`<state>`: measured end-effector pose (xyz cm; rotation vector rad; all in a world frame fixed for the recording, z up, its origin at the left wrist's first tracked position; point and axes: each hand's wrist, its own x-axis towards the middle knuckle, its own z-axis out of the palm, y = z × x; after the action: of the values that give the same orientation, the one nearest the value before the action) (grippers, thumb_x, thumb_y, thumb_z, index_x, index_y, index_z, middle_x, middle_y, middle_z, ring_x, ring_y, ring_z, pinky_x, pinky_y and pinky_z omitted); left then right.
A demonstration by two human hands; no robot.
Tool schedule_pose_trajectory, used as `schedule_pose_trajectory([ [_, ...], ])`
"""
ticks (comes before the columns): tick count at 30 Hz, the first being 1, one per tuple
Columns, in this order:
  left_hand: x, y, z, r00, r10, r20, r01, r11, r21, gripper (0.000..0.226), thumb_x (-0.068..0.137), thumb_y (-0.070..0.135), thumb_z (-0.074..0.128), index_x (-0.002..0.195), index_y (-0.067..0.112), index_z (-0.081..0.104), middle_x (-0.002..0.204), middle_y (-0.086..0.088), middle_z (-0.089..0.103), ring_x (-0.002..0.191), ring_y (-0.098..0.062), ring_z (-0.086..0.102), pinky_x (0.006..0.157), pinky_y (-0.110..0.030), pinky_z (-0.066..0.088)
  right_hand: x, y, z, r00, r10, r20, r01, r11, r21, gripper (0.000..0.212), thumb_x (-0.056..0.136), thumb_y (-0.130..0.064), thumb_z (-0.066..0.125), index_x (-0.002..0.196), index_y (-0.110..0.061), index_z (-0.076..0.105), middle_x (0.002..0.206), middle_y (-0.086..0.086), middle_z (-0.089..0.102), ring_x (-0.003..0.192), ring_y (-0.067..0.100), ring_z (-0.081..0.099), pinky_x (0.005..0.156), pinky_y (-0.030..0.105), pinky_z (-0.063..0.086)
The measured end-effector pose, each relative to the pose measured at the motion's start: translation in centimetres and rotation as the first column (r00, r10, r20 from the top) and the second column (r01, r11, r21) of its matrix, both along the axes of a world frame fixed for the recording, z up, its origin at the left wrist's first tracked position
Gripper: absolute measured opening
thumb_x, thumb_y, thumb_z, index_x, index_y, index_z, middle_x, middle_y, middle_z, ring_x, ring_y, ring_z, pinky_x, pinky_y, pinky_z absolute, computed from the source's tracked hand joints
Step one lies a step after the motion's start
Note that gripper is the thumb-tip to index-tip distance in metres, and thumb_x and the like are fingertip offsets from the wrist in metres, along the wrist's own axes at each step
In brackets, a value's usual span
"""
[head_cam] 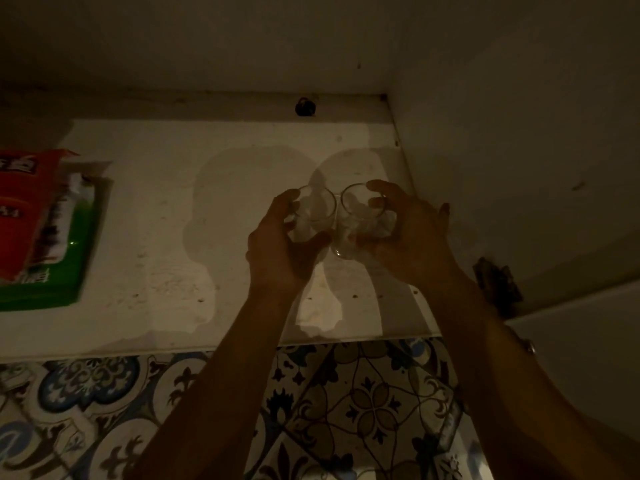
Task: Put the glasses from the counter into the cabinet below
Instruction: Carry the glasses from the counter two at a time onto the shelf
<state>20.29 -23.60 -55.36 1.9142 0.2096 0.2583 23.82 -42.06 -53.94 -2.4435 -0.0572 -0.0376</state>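
Observation:
I look into a dim cabinet with a white floor [166, 258]. My left hand [280, 244] grips a clear glass [311, 213], fingers wrapped round its side. My right hand [408, 233] grips a second clear glass [356, 220] right beside the first, the two glasses almost touching. Both glasses are over the right part of the cabinet floor. Whether their bases rest on the floor I cannot tell.
A red and green packet [38, 230] lies on the cabinet floor at the left. The cabinet's right wall [519, 168] stands close to my right hand, with a hinge [498, 282] near its front. A dark hole [304, 107] is in the back. Patterned floor tiles [363, 403] lie below.

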Motion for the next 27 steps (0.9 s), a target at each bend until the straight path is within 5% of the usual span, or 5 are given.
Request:
schedule_pose_trajectory([
  [3, 0.2, 0.0, -0.3, 0.999, -0.003, 0.033, 0.004, 1.0, -0.011, 0.063, 0.073, 0.015, 0.089, 0.121, 0.04, 0.056, 0.089, 0.047, 0.057, 0.084, 0.025, 0.059, 0.074, -0.001, 0.047, -0.5, -0.1, -0.1, 0.997, 0.062, 0.055, -0.064, 0.997, 0.04, 0.081, 0.071, -0.054, 0.078, 0.144, -0.042, 0.046, 0.132, -0.01, 0.064, 0.126, 0.019, 0.057, 0.115, 0.062, 0.031],
  [8, 0.5, 0.0, -0.2, 0.999, 0.014, 0.033, -0.011, 0.997, -0.082, 0.069, 0.074, 0.008, 0.088, 0.108, 0.054, 0.049, 0.086, 0.052, 0.058, 0.083, 0.032, 0.055, 0.07, 0.004, 0.042, -0.2, 0.8, 0.0, 0.999, -0.004, -0.035, 0.009, 0.993, 0.118, 0.081, 0.075, -0.038, 0.087, 0.145, -0.043, 0.048, 0.132, -0.015, 0.062, 0.142, 0.014, 0.043, 0.119, 0.058, -0.019],
  [15, 0.4, 0.0, -0.6, 0.998, 0.01, 0.06, -0.006, 0.998, -0.059, 0.062, 0.077, 0.014, 0.087, 0.127, 0.033, 0.058, 0.086, 0.048, 0.059, 0.082, 0.034, 0.053, 0.069, 0.006, 0.039, -0.9, 0.4, 0.4, 0.998, 0.035, 0.045, -0.035, 0.999, 0.0, 0.082, 0.083, -0.047, 0.077, 0.153, -0.04, 0.036, 0.157, -0.006, 0.045, 0.148, 0.024, 0.035, 0.12, 0.063, 0.019],
  [22, 0.2, -1.1, -0.6, 0.996, 0.036, 0.082, -0.028, 0.994, -0.104, 0.069, 0.075, -0.003, 0.084, 0.138, 0.007, 0.057, 0.091, 0.036, 0.055, 0.077, 0.033, 0.055, 0.066, 0.006, 0.042, 0.1, 1.2, -0.2, 0.996, -0.014, -0.093, 0.037, 0.966, 0.256, 0.092, 0.064, -0.054, 0.082, 0.147, -0.043, 0.044, 0.129, -0.017, 0.058, 0.146, 0.017, 0.036, 0.126, 0.059, -0.002],
  [27, 0.0, -0.8, -0.2, 0.999, 0.039, 0.013, -0.039, 0.999, -0.019, 0.076, 0.075, 0.015, 0.089, 0.143, 0.02, 0.055, 0.093, 0.043, 0.049, 0.076, 0.033, 0.051, 0.072, 0.005, 0.043, 0.6, 0.5, -0.7, 1.0, 0.0, 0.001, 0.0, 1.0, 0.02, 0.084, 0.08, -0.05, 0.079, 0.151, -0.049, 0.034, 0.119, -0.029, 0.054, 0.146, 0.012, 0.037, 0.11, 0.048, -0.031],
])
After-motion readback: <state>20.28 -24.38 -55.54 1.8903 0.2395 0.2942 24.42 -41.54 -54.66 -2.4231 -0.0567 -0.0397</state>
